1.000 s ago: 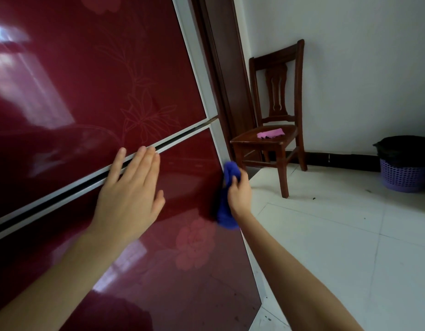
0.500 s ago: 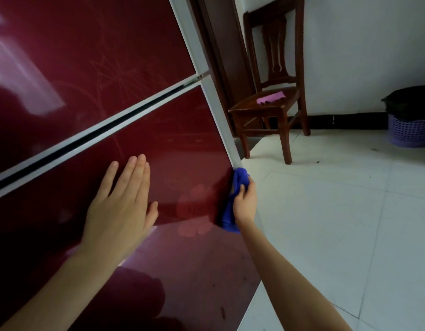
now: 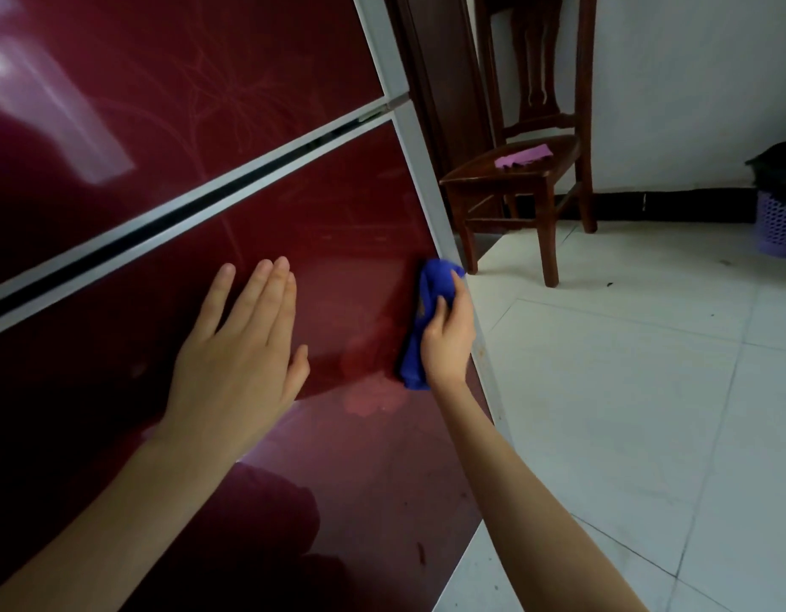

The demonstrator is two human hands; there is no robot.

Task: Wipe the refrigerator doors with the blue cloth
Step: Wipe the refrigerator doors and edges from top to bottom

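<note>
While the glossy dark-red upper refrigerator door (image 3: 183, 81) fills the top left of the view, the lower refrigerator door (image 3: 329, 231) occupies the area beneath it. A dark horizontal gap with light metal trim separates the two. A light metal strip runs down the right edge of both doors.

White floor tiles (image 3: 625, 413) cover the right side of the view. A dark wooden chair (image 3: 492, 181) stands on them near the refrigerator's right edge, against a white wall. A purple lattice basket (image 3: 779, 223) with a dark liner sits at the far right, well apart from the chair.

The left hand (image 3: 236, 360) lies flat on the lower door below the gap. Its fingers are straight and close together, and it holds nothing.

The right hand (image 3: 448, 342) is at the lower door's right edge. Its fingers and thumb are curled round the bunched blue cloth (image 3: 431, 280), pressing it against the red surface just beside the metal strip. Cloth shows above the fingers and below the heel of the hand.

A small pink cloth (image 3: 521, 155) lies on the chair seat.
</note>
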